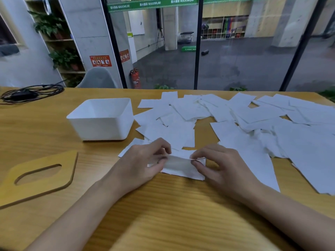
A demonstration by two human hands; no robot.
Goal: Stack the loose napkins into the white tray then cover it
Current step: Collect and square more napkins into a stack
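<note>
Centrally, left hand point(143, 160) and right hand point(223, 165) each pinched an end of one napkin point(181, 169) on the bench point(163, 205); white tray point(101, 124) sat upper left, slotted wooden lid point(36, 187) lower left.

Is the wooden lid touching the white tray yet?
Apart. The head view shows bare table between the wooden lid and the white tray.

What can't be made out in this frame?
Head view:
white tray floor: near part hidden by its front wall.
loose napkins: overlapping, cut off at right edge; uncountable.
held napkin: ends covered by left hand and right hand.
wooden lid: corner cut off at left edge.
</note>
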